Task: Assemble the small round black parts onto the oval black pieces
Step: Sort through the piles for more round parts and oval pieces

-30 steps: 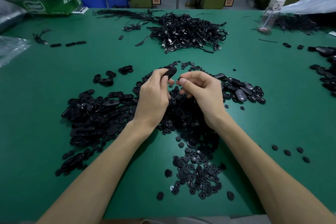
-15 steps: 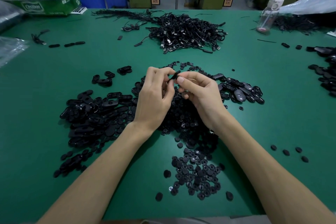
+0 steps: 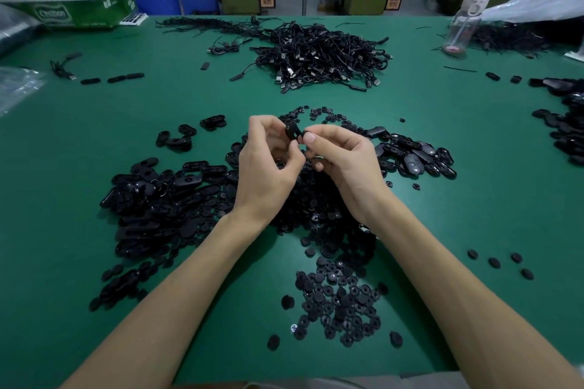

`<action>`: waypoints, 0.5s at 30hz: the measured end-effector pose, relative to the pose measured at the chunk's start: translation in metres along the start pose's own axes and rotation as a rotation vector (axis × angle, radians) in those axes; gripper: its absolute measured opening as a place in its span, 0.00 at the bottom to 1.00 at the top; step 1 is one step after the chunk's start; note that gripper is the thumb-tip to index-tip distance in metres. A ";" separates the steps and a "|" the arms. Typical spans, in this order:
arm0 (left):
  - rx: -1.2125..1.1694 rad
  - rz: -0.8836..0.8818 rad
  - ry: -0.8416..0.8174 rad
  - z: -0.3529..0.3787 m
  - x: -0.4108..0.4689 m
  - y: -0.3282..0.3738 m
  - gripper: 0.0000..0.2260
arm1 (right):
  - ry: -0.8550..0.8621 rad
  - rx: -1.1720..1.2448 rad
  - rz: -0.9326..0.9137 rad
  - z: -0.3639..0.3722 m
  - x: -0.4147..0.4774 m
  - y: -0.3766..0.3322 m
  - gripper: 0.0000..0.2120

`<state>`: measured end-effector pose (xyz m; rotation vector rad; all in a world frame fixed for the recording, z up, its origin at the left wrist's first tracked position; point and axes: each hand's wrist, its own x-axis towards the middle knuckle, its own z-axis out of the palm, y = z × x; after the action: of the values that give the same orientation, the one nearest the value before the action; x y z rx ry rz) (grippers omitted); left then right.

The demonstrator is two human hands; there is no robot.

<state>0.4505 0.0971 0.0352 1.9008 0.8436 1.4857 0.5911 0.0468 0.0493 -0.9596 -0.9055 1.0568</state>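
1. The left hand (image 3: pixel 268 167) has its thumb and fingers curled round one oval piece (image 3: pixel 291 130), held up above the table (image 3: pixel 94 142) at the middle of the work. The grip looks best kept on the piece's edges, so that the face which takes the insert stays bare and turned toward the eyes.
2. The right hand (image 3: pixel 344 161) meets it from 3 o'clock, its thumb and forefinger pinched on a small dark thing at the oval's edge. This is probably the round part (image 3: pixel 302 135), though the fingertips hide most of it.
3. It seems wise to square the round part flat over its seat before pressing; a tilted one would likely jam or pop loose.
4. The push should come from the right thumb, with the left fingers bracing behind the oval piece so that it does not twist.
5. Whether the part is already seated cannot be told from here, so a rub of the thumb over it is a fair check that it sits flush.
6. Stock is close by: loose round parts (image 3: pixel 341 303) lie at 6 o'clock of the hands and bare oval pieces (image 3: pixel 151 205) at 8 o'clock.
7. A smaller group of ovals (image 3: pixel 414 158) lies at 3 o'clock, perhaps the finished ones, and so the likely place for this piece.
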 end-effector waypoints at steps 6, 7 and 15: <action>-0.007 -0.022 0.015 -0.001 0.002 0.005 0.13 | -0.007 -0.059 -0.018 0.002 -0.001 0.002 0.03; -0.020 -0.039 0.024 -0.001 0.002 0.004 0.11 | 0.003 -0.065 -0.019 0.002 -0.001 0.002 0.03; -0.086 -0.100 0.026 0.001 0.001 0.005 0.07 | 0.133 -0.155 -0.077 -0.001 0.001 0.004 0.03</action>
<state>0.4521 0.0942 0.0396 1.7550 0.8601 1.4655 0.5909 0.0486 0.0452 -1.1016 -0.9159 0.8569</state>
